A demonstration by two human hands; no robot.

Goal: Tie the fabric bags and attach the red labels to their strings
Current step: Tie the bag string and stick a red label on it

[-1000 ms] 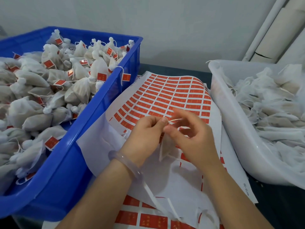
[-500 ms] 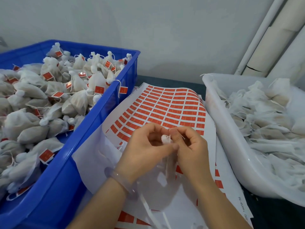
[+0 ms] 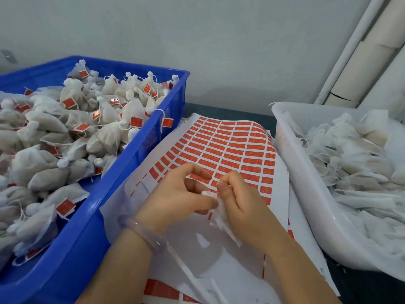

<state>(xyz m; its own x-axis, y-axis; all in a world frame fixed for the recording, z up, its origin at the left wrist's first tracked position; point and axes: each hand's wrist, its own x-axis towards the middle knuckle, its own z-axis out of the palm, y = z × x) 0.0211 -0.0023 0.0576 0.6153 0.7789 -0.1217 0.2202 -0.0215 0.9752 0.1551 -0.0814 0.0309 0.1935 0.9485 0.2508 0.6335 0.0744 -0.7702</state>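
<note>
White fabric of a small bag (image 3: 225, 224) is gathered between both hands: the left hand (image 3: 175, 196) curls thumb and fingers round its bunched neck, the right hand (image 3: 243, 202) pinches that neck too, the body hanging under its palm. Beneath both hands lies the sheet of red labels (image 3: 228, 148). Left of the left hand stands a blue crate (image 3: 131, 163) of tied, labelled bags (image 3: 105, 139); right of the right hand, a white tub (image 3: 306, 194) of loose bags (image 3: 350, 163).

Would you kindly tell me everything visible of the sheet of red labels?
The label sheet is white backing paper carrying a grid of small red rectangular stickers. Its near-left part is bare, labels already peeled. It bows upward toward the far edge and lies between the blue crate and the white tub, over other sheets.
</note>
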